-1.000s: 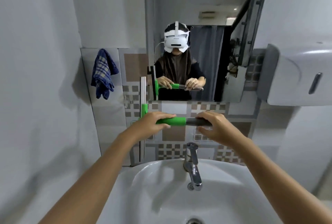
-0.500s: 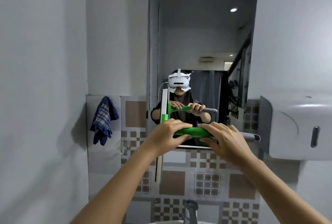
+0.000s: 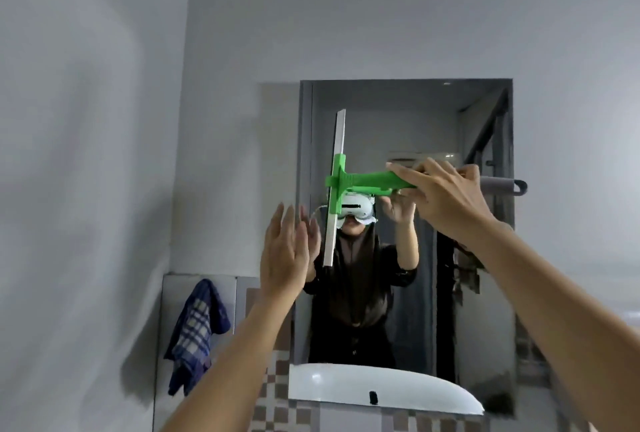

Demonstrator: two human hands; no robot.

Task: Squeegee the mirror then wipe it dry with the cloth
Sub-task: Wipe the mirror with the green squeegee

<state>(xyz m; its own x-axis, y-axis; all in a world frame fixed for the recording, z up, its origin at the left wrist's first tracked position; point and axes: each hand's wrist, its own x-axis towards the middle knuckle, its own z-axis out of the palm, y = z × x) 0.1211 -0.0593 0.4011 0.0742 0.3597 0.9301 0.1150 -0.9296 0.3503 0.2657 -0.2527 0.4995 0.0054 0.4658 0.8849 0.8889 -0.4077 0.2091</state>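
Note:
A tall rectangular mirror hangs on the grey wall ahead. A green squeegee with a grey handle end is raised in front of the mirror's left half, its pale blade standing nearly vertical. My right hand grips its handle. My left hand is off the squeegee, fingers spread, just left of the blade's lower end. A blue checked cloth hangs on the wall at lower left, away from both hands.
The mirror reflects a person in a white headset and the white sink rim. Brown and white patterned tiles run below the mirror. A bare grey wall stands close on the left.
The squeegee rose from below the mirror to the middle of it. My left hand let go of the handle and opened; the right hand keeps its grip. The view tilted upward.

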